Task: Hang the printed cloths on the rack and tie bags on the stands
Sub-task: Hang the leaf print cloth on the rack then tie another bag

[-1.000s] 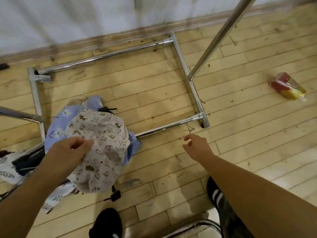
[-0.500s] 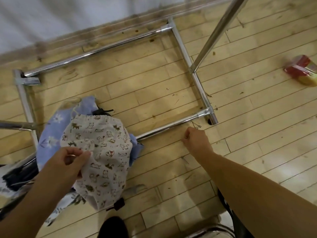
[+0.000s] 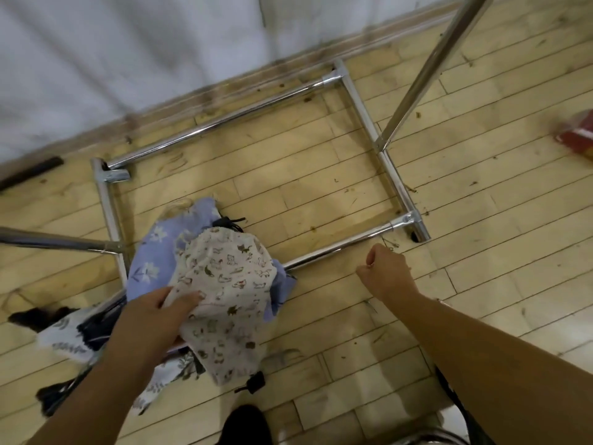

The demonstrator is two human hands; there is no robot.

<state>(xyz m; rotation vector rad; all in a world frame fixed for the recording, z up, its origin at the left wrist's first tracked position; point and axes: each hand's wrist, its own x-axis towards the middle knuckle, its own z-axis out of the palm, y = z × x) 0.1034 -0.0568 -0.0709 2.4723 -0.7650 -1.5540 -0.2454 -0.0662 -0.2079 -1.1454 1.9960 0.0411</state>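
A cream cloth printed with small cats (image 3: pixel 224 277) lies bunched on top of a light blue flowered cloth (image 3: pixel 154 261), over the front left corner of the chrome rack base (image 3: pixel 224 126) on the floor. My left hand (image 3: pixel 154 316) grips the near edge of the cat-print cloth. My right hand (image 3: pixel 385 274) hovers as a fist just in front of the base's front bar (image 3: pixel 337 250); I see nothing in it. One rack pole (image 3: pixel 426 69) rises from the right side bar, and another pole (image 3: pixel 57 244) enters from the left.
A white leaf-print cloth (image 3: pixel 64 338) and dark fabric lie at the lower left. A black strap buckle (image 3: pixel 255 382) sits under the cloths, near my dark shoe (image 3: pixel 244 425). A red and yellow packet (image 3: pixel 577 139) lies far right. The white wall (image 3: pixel 128 43) borders the wooden floor.
My right hand's fingers have curled from a pinch near the floor into a fist. My left hand keeps its hold on the cat-print cloth. The view has shifted a little.
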